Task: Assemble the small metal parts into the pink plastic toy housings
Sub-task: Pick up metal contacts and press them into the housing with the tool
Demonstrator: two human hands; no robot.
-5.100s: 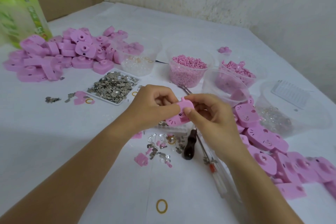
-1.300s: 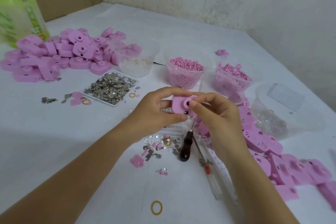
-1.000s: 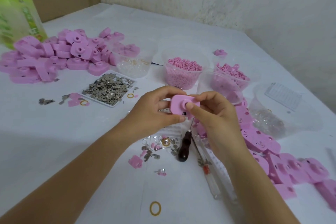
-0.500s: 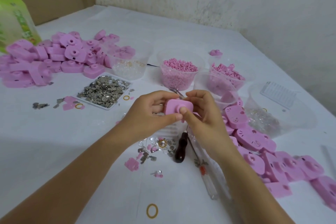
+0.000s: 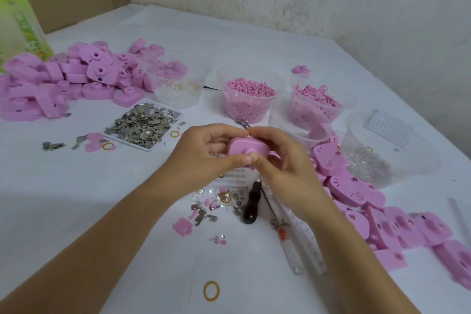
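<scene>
Far to the left of the housing (image 5: 248,148), a green bottle (image 5: 17,25) is standing at the frame edge. The left pile (image 5: 63,81), all pink plastic, is sprawling across the surface (image 5: 63,199). Closer in, left of and behind the housing, a tray (image 5: 150,149) is carrying a mound of metal parts (image 5: 142,123).

Now the left grip (image 5: 204,158) is curling round the housing's left end, fingers over the top. The housing itself is hanging in the air above the surface, caught between both hands, with the thumbs meeting on its near face. The right grip (image 5: 283,168) is pinching the right end, fingers wrapping over the back.

Just below the housing, a dark-handled tool (image 5: 251,202) is lying beside loose bits (image 5: 204,211). Straight behind the housing, a cup (image 5: 248,102) of pink pellets is sitting. Right of the housing, the right pile (image 5: 356,191) is trailing off toward the frame edge.
</scene>
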